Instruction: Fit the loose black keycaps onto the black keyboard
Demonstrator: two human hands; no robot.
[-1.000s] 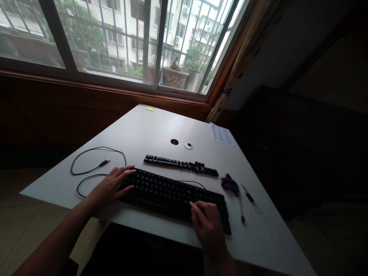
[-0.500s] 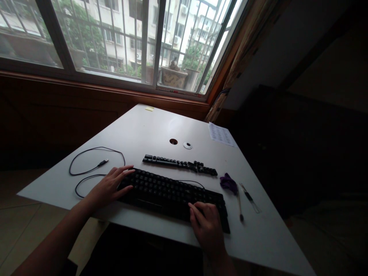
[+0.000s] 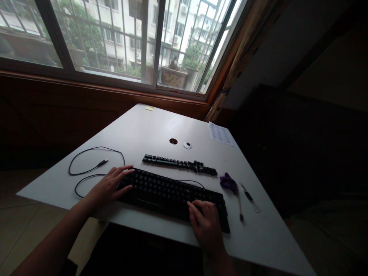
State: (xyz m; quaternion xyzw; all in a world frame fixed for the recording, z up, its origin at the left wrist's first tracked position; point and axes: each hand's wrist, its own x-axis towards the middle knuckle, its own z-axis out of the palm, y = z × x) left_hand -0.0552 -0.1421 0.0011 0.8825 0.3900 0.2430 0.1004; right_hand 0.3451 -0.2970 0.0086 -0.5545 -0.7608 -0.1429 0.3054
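A black keyboard (image 3: 163, 191) lies along the near edge of the white table, most of its keycaps in place. Around its left end, my left hand (image 3: 110, 184) holds it, thumb on the front part and fingers over the back. My right hand (image 3: 205, 222) rests over the lower right part of the keyboard with thumb and fingers drawn together at the keys. Whatever lies between those fingertips is too small to make out. Just behind the keyboard, loose black keycaps (image 3: 175, 162) lie in a long row, some piled at its right end.
Right of the keyboard are a purple cloth (image 3: 229, 182), a thin brush (image 3: 240, 209) and a wire keycap puller (image 3: 250, 197). A black USB cable (image 3: 97, 147) loops at the left. Behind are a cable hole (image 3: 173, 141), its white cover (image 3: 187, 145) and a printed sheet (image 3: 221, 134).
The fingertips of my right hand have shifted very slightly left and away from me over the keys. My left hand and the keyboard stay where they were.
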